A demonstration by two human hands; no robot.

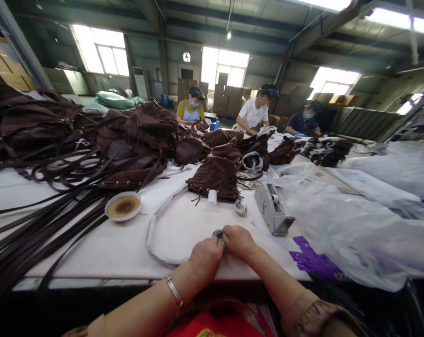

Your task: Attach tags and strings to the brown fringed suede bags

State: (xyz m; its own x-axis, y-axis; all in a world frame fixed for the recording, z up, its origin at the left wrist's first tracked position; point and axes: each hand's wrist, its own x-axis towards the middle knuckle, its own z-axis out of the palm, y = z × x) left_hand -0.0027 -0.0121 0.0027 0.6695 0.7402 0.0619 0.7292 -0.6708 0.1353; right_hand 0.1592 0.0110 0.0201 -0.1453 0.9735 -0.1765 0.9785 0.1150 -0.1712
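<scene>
My left hand point(207, 258) and my right hand point(239, 241) meet close to the table's front edge, their fingers closed together on a small grey, shiny bundle point(218, 233). Fingers cover most of it, so its kind is unclear. A long white-wrapped strap point(149, 236) curves over the white table point(184, 224) from the back and passes behind my left hand. Beyond my hands lies a dark brown fringed bag point(214, 175) with a white tag point(212, 196) at its front. Beside the bag sits a small silvery roll point(240, 207).
A tape dispenser point(272, 208) stands to the right, near purple tape point(315, 258) and clear plastic sheeting point(359, 229). At left are a bowl of yellowish paste point(123, 206), dark straps point(50, 224) and piled brown bags point(138, 126). Several co-workers point(256, 112) work across the table.
</scene>
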